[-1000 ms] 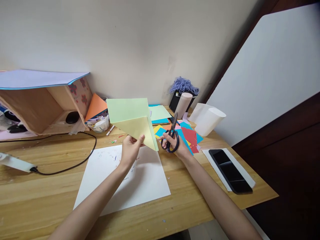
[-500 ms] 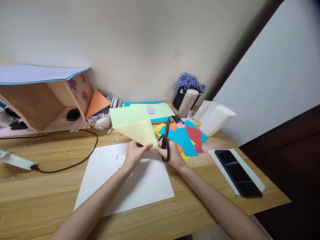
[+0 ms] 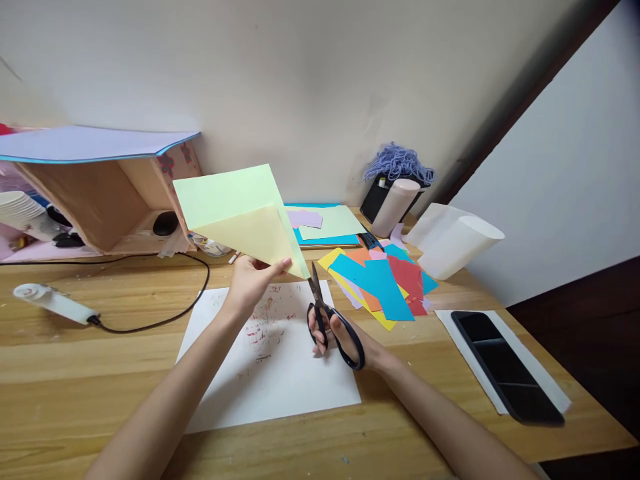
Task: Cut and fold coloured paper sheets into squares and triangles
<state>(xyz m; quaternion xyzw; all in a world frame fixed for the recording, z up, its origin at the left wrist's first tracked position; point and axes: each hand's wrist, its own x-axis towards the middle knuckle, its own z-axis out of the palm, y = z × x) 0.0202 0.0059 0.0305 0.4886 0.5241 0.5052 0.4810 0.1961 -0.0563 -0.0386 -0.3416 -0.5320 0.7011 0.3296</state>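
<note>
Left hand (image 3: 250,283) grip: thumb and fingers pinched on green-and-yellow paper (image 3: 225,203), raised above bench (image 3: 100,373). Right hand (image 3: 345,335) grip: curled through scissors (image 3: 319,297) handles, blades parted at paper's lower right corner. White sheet (image 3: 300,387) underneath; colored scraps (image 3: 383,277) just right of scissors; phone (image 3: 500,363) farther right; cable (image 3: 150,330) left.

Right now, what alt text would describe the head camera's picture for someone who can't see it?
The left hand holds up pale green and yellow paper; the right hand holds open, black-handled scissors near the paper's lower corner. Below, a marked white sheet lies on a wooden table, with coloured scraps and a phone to the right.
</note>
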